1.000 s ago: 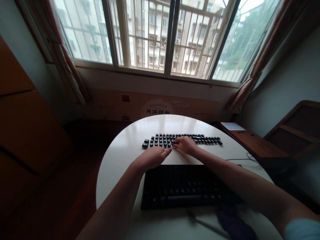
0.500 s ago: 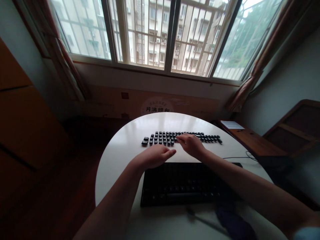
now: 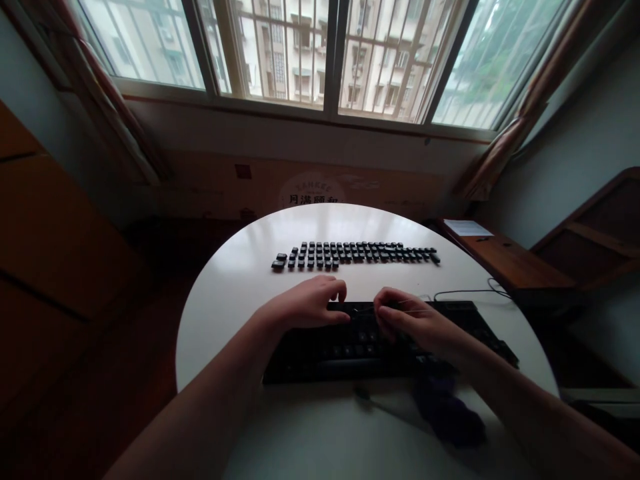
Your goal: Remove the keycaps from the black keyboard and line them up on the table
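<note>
A black keyboard [image 3: 295,370] lies on the white round table [image 3: 215,320], with part of its keys removed and lower keys still in place. My left hand [image 3: 310,303] hovers over its upper left part, thumb and curled index finger apart, nothing visible between them. Over the keyboard's middle, my right hand [image 3: 410,320] pinches a thin wire keycap puller [image 3: 414,311]; its wire end points left towards my left thumb. Behind the keyboard, several loose black keycaps [image 3: 345,253] stand in rows. Shadow hides the detail under my right fingers.
A blurred brush [image 3: 363,395] and a dark purple cloth [image 3: 453,417] lie on the table in front of the keyboard. A cable [image 3: 460,291] runs off to the right. A wooden side table [image 3: 500,260] with a paper [image 3: 469,228] stands at the right, below the window.
My right hand has come back from the keycap rows to the keyboard, with the wire puller now showing. My left hand has its fingers more apart. The view has tilted down a little.
</note>
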The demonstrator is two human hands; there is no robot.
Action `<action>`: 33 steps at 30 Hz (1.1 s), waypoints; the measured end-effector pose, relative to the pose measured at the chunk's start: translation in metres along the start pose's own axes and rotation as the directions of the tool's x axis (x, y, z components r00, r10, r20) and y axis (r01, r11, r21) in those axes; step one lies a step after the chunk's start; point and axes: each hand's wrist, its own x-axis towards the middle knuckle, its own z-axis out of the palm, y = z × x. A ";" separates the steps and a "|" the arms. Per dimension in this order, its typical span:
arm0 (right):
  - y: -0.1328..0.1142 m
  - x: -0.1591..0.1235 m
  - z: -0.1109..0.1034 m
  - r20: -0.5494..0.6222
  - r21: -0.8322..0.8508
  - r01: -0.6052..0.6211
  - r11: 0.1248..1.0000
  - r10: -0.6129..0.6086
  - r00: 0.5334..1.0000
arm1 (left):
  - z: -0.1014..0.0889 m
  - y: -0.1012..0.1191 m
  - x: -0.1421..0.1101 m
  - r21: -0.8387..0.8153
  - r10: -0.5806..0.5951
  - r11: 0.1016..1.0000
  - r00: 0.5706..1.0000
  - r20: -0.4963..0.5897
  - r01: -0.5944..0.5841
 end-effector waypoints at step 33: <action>0.028 -0.003 0.029 -0.405 -0.032 0.052 0.998 -0.060 0.912 | 0.007 -0.004 0.009 -0.030 -0.070 0.997 0.996 0.054 0.071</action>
